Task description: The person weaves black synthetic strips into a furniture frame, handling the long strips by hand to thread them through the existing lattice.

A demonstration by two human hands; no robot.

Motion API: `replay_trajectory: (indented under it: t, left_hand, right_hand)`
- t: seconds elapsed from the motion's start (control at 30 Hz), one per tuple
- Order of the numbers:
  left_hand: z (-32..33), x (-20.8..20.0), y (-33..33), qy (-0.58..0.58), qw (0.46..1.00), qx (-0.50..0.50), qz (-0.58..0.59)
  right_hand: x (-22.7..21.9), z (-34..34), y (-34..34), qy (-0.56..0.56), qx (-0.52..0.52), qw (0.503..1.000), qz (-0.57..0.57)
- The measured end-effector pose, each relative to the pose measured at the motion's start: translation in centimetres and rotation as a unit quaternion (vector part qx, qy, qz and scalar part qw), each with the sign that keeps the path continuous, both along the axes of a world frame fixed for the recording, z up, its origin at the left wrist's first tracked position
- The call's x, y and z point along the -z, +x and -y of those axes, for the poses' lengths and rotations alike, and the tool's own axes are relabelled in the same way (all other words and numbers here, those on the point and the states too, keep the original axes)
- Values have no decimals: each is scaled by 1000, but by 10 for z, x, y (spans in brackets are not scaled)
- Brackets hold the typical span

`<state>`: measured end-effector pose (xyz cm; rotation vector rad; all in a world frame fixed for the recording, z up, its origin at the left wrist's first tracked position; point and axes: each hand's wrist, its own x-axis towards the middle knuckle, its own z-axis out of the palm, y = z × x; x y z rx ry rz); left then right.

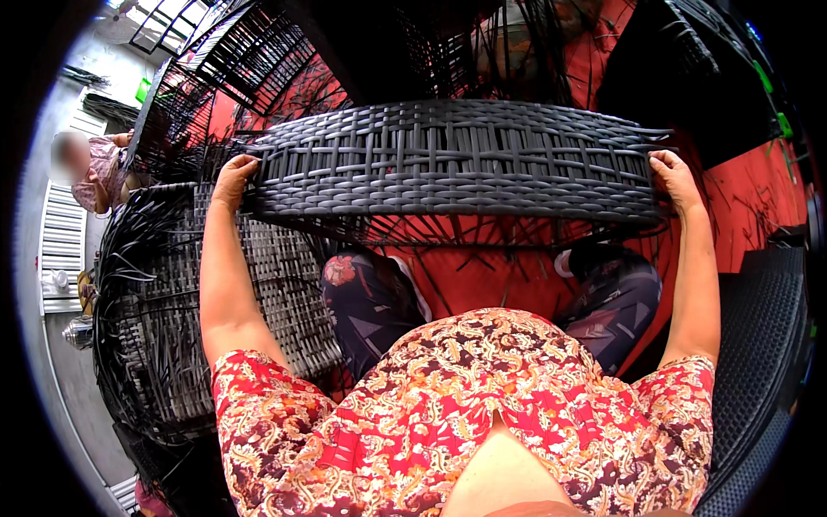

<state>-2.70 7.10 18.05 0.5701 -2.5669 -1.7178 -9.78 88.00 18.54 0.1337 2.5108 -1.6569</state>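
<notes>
A long grey wicker panel (448, 194) of flat plastic strands lies across in front of me above my knees. Its upper and lower bands are densely woven, while upright strands show through gaps in the middle. My left hand (234, 179) is closed in a pinch at the panel's left end, and my right hand (676, 179) pinches at the right end. Between them a grey weaving strand (448, 155) runs through the open middle band; its ends are partly hidden by my fingers. A few loose strand ends stick out at the upper right corner.
A red floor (482, 274) is littered with dark strand scraps. To my left stands a large, partly woven wicker piece (172, 302) with loose ends. Dark woven panels (749, 336) lie at the right, and black frames (258, 60) stand behind. Another person (99, 172) sits far left.
</notes>
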Motion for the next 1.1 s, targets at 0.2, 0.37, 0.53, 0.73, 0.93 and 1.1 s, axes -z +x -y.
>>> replay_trajectory:
  t: [0.2, 0.37, 0.53, 0.73, 0.93, 1.1]
  left_hand:
    - [-3, -3, -10, -20, 999, 11, 45]
    - [11, 7, -1, -10, 1000, 24, 18]
    - [29, 13, -8, -32, 997, 53, 36]
    - [25, 2, -2, -47, 994, 82, 52]
    - [4, -18, 2, -99, 988, 99, 69]
    - [5, -18, 11, -89, 983, 114, 110]
  right_hand:
    - [1, -16, 5, 70, -43, 997, -3]
    - [-1, -3, 11, 117, -5, 991, -67]
    - [-16, 10, 43, 247, 14, 950, -190]
    - [6, -13, 33, 113, -46, 993, 6]
    - [0, -15, 23, 138, -115, 983, -26]
    - [-16, -10, 32, 119, -88, 988, 43]
